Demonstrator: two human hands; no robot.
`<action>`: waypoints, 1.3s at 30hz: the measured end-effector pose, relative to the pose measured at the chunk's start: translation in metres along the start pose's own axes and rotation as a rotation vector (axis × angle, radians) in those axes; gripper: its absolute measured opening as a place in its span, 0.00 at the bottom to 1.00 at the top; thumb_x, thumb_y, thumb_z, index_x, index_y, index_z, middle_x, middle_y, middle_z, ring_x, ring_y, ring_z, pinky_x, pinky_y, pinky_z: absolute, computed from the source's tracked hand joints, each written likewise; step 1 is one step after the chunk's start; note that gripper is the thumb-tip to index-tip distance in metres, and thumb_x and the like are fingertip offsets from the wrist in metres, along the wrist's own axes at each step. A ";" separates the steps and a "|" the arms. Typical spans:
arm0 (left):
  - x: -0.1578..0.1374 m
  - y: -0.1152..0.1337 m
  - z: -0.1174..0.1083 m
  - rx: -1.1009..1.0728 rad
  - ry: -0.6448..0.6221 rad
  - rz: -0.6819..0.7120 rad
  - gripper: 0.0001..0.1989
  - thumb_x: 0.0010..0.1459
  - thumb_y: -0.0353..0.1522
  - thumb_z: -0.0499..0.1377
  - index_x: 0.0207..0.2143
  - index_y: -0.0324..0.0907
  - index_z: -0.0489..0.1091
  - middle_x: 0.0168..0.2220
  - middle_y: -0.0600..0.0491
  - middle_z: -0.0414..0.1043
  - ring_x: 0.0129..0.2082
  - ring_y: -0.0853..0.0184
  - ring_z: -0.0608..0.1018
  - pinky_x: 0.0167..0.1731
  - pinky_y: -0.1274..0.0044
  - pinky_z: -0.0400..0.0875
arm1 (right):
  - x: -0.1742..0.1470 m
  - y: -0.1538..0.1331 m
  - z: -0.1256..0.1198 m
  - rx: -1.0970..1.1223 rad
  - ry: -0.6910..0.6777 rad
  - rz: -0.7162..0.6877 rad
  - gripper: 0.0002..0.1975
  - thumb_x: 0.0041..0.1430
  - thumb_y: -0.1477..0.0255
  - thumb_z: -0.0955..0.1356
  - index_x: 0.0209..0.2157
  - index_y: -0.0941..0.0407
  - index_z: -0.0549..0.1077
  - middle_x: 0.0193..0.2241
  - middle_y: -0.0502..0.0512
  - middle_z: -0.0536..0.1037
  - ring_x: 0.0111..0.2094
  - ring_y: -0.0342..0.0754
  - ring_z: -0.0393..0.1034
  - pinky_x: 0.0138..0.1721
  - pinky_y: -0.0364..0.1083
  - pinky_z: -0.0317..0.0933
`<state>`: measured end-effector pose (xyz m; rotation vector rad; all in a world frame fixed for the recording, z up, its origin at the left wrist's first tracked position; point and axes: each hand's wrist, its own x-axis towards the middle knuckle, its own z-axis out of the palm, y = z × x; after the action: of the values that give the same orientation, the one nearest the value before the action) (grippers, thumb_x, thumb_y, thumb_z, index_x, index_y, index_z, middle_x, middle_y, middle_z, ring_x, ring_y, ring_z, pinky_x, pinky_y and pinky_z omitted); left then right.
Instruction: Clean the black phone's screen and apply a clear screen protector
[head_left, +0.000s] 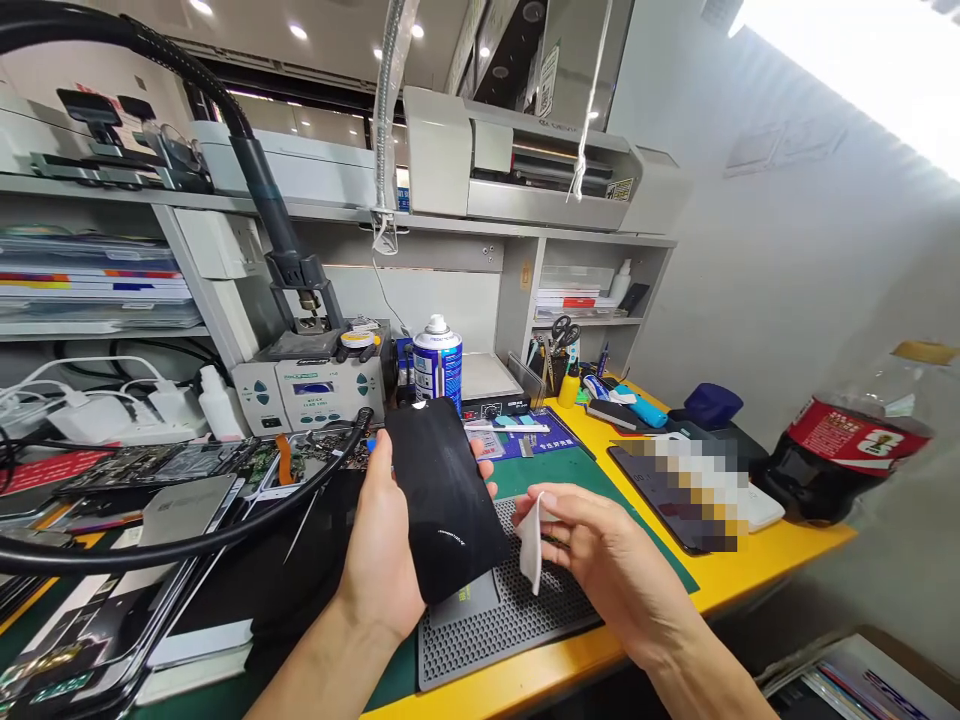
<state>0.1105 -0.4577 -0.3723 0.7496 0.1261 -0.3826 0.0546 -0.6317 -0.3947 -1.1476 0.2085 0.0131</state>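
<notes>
My left hand (386, 545) is wrapped round a black phone (448, 500), thumb along its left edge and fingertips showing past the right edge. The phone is held tilted above the work mat, its dark, glossy face towards me with faint smears and a small reflection low down. To the right of it, my right hand (592, 545) pinches a folded white wipe (531, 548) between thumb and fingers. The wipe hangs down close to the phone's lower right corner, apart from it. Beneath both hands lies a grey perforated mat (480, 645), with a flat grey piece (466, 600) on it.
A hot-air station (315, 390) with a black hose and a blue spray can (438, 362) stand behind. Circuit boards and phone parts (82, 600) crowd the left. On the right are another phone (660, 495) and a cola bottle (844, 440).
</notes>
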 end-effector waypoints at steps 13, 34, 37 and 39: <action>0.000 0.002 -0.002 -0.030 -0.008 -0.003 0.30 0.70 0.50 0.47 0.49 0.36 0.77 0.43 0.40 0.82 0.35 0.55 0.85 0.35 0.64 0.82 | 0.012 -0.042 0.004 -0.805 0.138 -0.340 0.21 0.56 0.55 0.72 0.40 0.57 0.85 0.35 0.57 0.85 0.38 0.57 0.77 0.38 0.50 0.69; -0.004 0.003 0.000 -0.188 0.003 -0.083 0.33 0.69 0.51 0.45 0.54 0.34 0.74 0.41 0.39 0.82 0.40 0.53 0.83 0.44 0.63 0.78 | 0.007 0.011 0.046 -0.755 0.215 -0.618 0.16 0.59 0.58 0.73 0.42 0.55 0.79 0.36 0.57 0.81 0.33 0.50 0.73 0.35 0.47 0.67; -0.004 -0.001 -0.002 -0.132 -0.026 -0.077 0.34 0.68 0.53 0.47 0.52 0.34 0.76 0.39 0.40 0.82 0.39 0.53 0.84 0.43 0.64 0.78 | 0.012 0.007 0.042 -0.616 0.009 -0.255 0.21 0.55 0.52 0.74 0.35 0.58 0.80 0.29 0.55 0.79 0.28 0.47 0.67 0.30 0.45 0.61; -0.005 -0.002 -0.004 -0.085 -0.048 -0.062 0.33 0.67 0.53 0.49 0.52 0.36 0.76 0.39 0.41 0.82 0.38 0.54 0.84 0.42 0.65 0.78 | 0.012 0.010 0.037 -0.540 -0.068 -0.175 0.22 0.56 0.51 0.73 0.28 0.58 0.78 0.23 0.52 0.75 0.25 0.44 0.62 0.28 0.43 0.56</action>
<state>0.1054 -0.4553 -0.3756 0.6530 0.1198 -0.4509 0.0709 -0.5950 -0.3907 -1.6979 0.0404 -0.0490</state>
